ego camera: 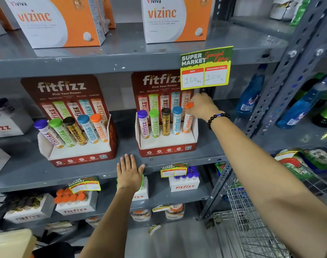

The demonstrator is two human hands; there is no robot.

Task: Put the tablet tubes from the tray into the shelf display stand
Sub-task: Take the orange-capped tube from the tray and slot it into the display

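Right hand [201, 107] fingers clamp the orange tube [188, 119] in the stand [168, 146]; left hand [129, 173] lies flat, fingers apart, on the shelf [95, 171].

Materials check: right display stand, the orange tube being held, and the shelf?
Right display stand: looks like printed cardboard, glossy, with folded edges. Orange tube: likely plastic with a smooth printed wrap and a matte orange cap; the right hand grips its top. Shelf: painted grey metal, chipped along its front lip.
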